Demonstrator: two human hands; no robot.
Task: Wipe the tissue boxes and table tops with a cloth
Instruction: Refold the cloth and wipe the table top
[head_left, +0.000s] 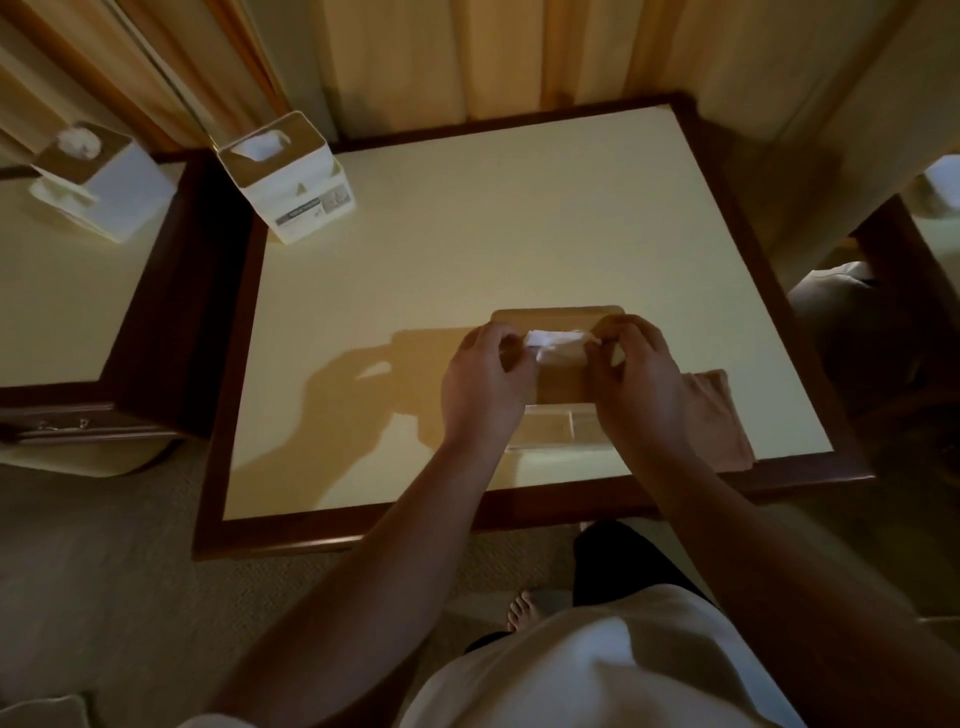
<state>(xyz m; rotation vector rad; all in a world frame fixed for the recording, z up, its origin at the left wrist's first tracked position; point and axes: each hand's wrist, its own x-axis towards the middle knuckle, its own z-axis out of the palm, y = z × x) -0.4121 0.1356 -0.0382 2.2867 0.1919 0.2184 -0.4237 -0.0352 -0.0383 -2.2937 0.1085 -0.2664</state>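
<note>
The tissue box (561, 387) sits low in the middle of the frame, on the table (467, 234). The left hand (485, 387) and right hand (636, 387) each pinch an end of the white tissue (556, 343) poking out of its top. The tissue looks thin and soft, so it may tear. The box looks light and hard, best held by its sides. The cloth (719, 415) lies just right of it.

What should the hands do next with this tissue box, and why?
Probably the right hand should let go and grab the cloth. It and the left hand both pinch the tissue poking from the tissue box, and the cloth lies unused beside the box, so wiping can't start.
</note>
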